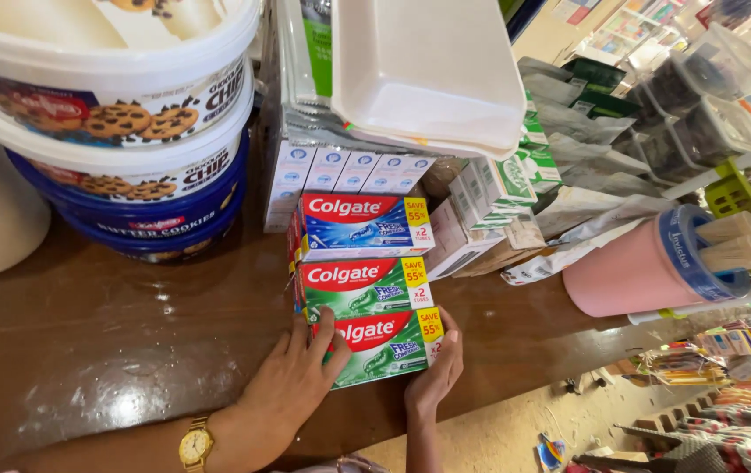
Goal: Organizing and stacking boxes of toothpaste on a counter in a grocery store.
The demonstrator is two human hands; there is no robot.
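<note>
The left hand (292, 381), a gold watch (194, 445) on its wrist, lies with fingers spread over the left end of a green toothpaste box (390, 343), while the right hand (435, 372) cups the box's right end, fingers curled round it. The box sits at the front edge of the brown table (104, 350), touching another green box (362, 285) behind it. Beyond lies a blue box (362, 221); stacked cookie tubs (121, 131) stand to the left, a pink roll (634, 271) to the right.
</note>
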